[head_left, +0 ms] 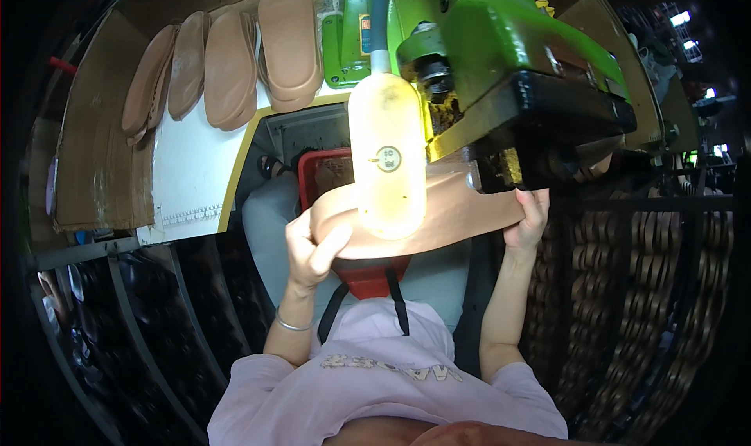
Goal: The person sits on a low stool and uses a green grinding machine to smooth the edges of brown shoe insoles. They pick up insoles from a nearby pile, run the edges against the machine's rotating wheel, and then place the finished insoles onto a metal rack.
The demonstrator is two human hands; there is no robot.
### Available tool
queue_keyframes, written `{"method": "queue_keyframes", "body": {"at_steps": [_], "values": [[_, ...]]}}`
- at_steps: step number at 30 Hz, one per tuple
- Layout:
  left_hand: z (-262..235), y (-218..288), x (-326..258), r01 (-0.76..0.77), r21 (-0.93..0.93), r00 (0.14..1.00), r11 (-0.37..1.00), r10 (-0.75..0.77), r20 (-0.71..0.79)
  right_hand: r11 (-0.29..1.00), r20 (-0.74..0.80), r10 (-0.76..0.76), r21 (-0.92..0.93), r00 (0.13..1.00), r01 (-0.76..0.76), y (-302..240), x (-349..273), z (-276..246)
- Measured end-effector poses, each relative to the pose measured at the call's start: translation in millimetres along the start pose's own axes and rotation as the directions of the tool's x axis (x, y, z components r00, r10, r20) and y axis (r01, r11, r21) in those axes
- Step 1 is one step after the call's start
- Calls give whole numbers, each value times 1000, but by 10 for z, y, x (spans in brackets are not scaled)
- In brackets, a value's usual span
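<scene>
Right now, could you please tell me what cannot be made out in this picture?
In the head view:
Middle of the sole: covered by the lamp.
Whether it touches the green machine: hidden by the machine's black front.
Inside of the red basket: mostly blocked by lamp and sole.

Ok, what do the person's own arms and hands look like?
The left hand and right hand are gloveless. Pale lilac short sleeves leave the forearms bare. A thin silver-coloured bangle sits near the left wrist; none shows on the right.
</scene>
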State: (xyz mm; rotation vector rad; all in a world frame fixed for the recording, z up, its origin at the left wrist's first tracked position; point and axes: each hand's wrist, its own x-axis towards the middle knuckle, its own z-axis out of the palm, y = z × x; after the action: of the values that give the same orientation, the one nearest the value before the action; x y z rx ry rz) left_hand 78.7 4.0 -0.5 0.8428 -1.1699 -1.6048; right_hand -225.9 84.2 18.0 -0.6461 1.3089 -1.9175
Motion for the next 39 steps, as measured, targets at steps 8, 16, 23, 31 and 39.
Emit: {"method": "queue_keyframes", "body": {"at_steps": [8,16,23,31,39], "values": [[-513,-80,-413,162,-114,980,980,-173,-96,997,191,68,9,979,-71,127,-139,388],[-655,-331,-788,461,-3,868,888,-450,209,995,303,11,-94,953,19,160,-102,797],[177,-134,15,237,133,886,962,-270,376,958,308,-38,-259,951,122,29,-42,881],[268,44,430,2,459,884,888,-216,415,997,182,-25,-62,983,37,112,-22,661],[-30,92,22,156,104,972,982,-171,161,984,274,128,-155,953,-87,278,-227,1094]]}}
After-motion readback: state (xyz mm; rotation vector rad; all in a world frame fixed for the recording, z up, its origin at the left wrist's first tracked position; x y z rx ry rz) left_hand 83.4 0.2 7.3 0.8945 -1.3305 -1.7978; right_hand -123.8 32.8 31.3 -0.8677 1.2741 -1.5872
